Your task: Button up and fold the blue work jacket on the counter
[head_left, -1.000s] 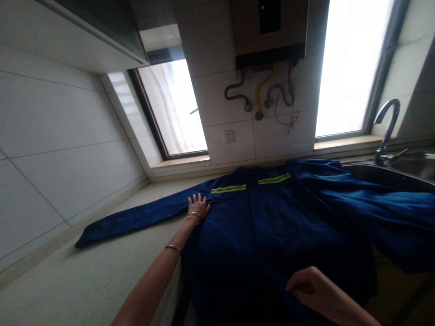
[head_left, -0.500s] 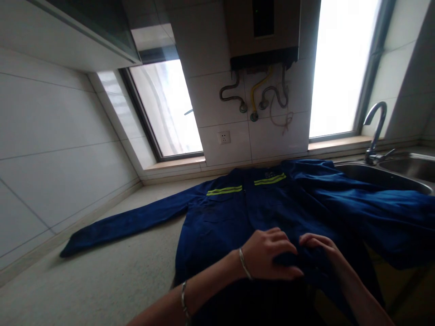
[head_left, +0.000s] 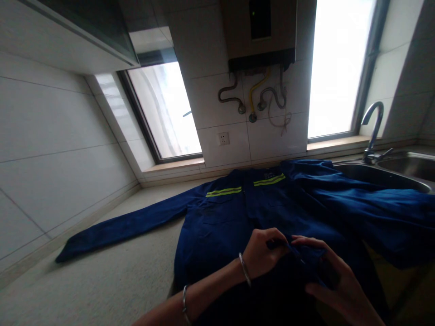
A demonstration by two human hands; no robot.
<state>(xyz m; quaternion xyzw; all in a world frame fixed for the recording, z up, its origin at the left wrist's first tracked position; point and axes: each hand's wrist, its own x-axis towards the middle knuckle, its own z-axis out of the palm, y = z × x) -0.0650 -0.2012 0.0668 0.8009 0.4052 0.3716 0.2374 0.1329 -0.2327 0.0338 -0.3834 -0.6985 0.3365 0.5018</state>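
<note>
A dark blue work jacket (head_left: pixel 217 226) with yellow-green stripes across the chest lies spread on the countertop (head_left: pixel 112 271). Its one sleeve reaches out to the left, while the other lies bunched toward the sink. Near the jacket's lower front edge, my left hand (head_left: pixel 265 253) is closed, pinching the blue cloth. My right hand (head_left: pixel 335 271) grips a folded bit of the same cloth between thumb and fingers, just right of the left. Shadow hides the exact part of the jacket they hold. Two silver bangles circle my left forearm and wrist.
A steel sink (head_left: pixel 423 188) with a curved faucet (head_left: pixel 374 122) stands at the right. On the tiled wall hang a water heater (head_left: pixel 260 31) with pipes and a socket (head_left: pixel 223 138). A cabinet (head_left: pixel 78 31) overhangs the upper left.
My left fingers have drawn in from a looser spread to a pinch on the cloth. My right hand has turned, its thumb now lower and apart from its fingers. The jacket body stays put.
</note>
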